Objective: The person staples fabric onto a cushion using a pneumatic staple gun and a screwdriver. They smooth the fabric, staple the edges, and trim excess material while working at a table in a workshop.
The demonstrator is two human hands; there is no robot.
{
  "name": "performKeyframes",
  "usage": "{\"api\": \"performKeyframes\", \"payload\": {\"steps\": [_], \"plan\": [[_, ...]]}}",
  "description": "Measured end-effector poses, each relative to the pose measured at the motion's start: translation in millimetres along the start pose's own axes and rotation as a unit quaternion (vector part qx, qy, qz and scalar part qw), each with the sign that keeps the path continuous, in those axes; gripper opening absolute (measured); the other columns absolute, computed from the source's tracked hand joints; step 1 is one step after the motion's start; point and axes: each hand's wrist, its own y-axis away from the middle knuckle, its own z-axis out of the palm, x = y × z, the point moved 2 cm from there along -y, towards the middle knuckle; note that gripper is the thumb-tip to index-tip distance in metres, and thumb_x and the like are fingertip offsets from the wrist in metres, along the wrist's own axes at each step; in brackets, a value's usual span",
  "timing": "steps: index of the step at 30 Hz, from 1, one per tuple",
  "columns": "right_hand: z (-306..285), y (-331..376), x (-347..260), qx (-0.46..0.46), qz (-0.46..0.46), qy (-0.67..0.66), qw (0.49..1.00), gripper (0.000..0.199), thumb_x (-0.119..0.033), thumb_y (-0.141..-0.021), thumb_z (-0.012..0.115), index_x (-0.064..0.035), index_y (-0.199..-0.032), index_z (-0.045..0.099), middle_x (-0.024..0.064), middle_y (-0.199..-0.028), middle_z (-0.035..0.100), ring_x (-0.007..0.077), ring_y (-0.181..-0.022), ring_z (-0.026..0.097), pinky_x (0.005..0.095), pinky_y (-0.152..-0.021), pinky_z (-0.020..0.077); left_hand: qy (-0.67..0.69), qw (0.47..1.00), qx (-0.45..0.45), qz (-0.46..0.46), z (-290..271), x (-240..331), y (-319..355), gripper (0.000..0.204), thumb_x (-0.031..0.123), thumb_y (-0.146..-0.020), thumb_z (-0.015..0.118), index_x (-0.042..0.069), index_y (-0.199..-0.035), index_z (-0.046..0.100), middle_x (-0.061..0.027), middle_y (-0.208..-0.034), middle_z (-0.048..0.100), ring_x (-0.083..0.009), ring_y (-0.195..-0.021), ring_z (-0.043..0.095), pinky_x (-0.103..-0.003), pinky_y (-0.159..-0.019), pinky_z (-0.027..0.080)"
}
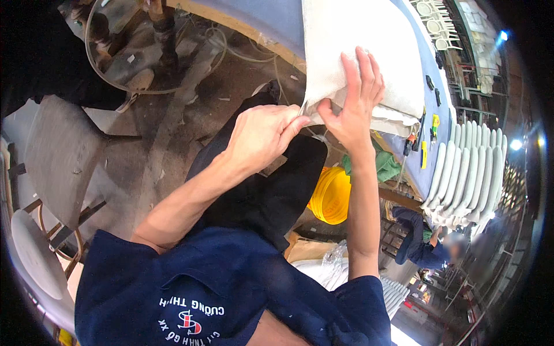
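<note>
A cream-white fabric piece (pixel 360 34) lies over a padded-looking panel on the blue-covered table (pixel 259 14). My left hand (pixel 259 135) pinches the fabric's near left corner, where it hangs past the table edge. Just right of that corner, my right hand (pixel 356 106) rests with spread fingers on top of the fabric, its thumb close to the edge. Beneath the near edge, a ragged white layer (pixel 395 124) shows. What lies under the fabric is mostly hidden.
Right of the fabric lie a yellow-handled tool (pixel 424 154) and small black objects (pixel 437 97). Stacked pale curved parts (pixel 467 173) stand at the table's right end. A yellow bucket (pixel 332 199) and green cloth (pixel 384 164) are below; chairs (pixel 60 155) stand left. Other people are nearby.
</note>
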Motion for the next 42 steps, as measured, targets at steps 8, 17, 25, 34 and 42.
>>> {"api": "performKeyframes", "payload": {"steps": [8,17,25,34,42], "plan": [[-12,60,5,0.218,0.114,0.092,0.965,0.028,-0.012,-0.099,0.072,-0.0049,-0.125,0.071,0.0135,-0.126,0.072,0.0295,-0.119,0.066,0.0466,-0.111,0.0456,-0.098,0.994,0.004,0.050,-6,11,0,0.026,0.025,-0.106,0.065,0.005,-0.090,0.061,-0.0172,-0.080,0.066,-0.0405,-0.077,0.067,-0.051,-0.072,0.053],[5,66,-50,0.139,0.476,-0.568,0.657,0.026,-0.028,-0.109,0.070,-0.0030,-0.102,0.069,0.0018,-0.083,0.064,0.0082,-0.063,0.055,0.0261,-0.054,0.0417,-0.148,0.986,0.002,0.072,-9,21,1,0.020,0.019,-0.104,0.068,0.006,-0.090,0.061,-0.0153,-0.078,0.065,-0.0382,-0.075,0.066,-0.047,-0.072,0.053],[-2,51,-54,0.173,0.416,-0.732,0.511,0.027,-0.026,-0.106,0.075,-0.0035,-0.118,0.067,0.0011,-0.099,0.067,0.0093,-0.070,0.058,0.0252,-0.057,0.0432,-0.158,0.984,0.012,0.082,0,29,2,0.018,0.019,-0.102,0.067,0.006,-0.090,0.061,-0.0142,-0.081,0.066,-0.0372,-0.077,0.067,-0.048,-0.072,0.052],[-14,8,-58,0.020,0.287,-0.203,0.936,0.031,-0.029,-0.094,0.084,0.0003,-0.085,0.077,0.0181,-0.076,0.073,0.0387,-0.071,0.069,0.0462,-0.072,0.0531,-0.149,0.977,-0.054,0.142,4,20,-3,0.016,0.021,-0.098,0.073,0.006,-0.097,0.067,-0.0129,-0.085,0.070,-0.0343,-0.082,0.070,-0.047,-0.076,0.054],[16,32,-38,0.119,0.155,-0.230,0.953,0.020,-0.017,-0.093,0.082,-0.0021,-0.106,0.079,0.0150,-0.100,0.079,0.0356,-0.090,0.073,0.0454,-0.085,0.0563,-0.225,0.932,-0.042,0.281,-69,18,-89,0.052,0.037,-0.096,0.079,0.018,-0.141,0.063,-0.0168,-0.159,0.050,-0.0393,-0.128,0.064,-0.047,-0.101,0.056]]}}
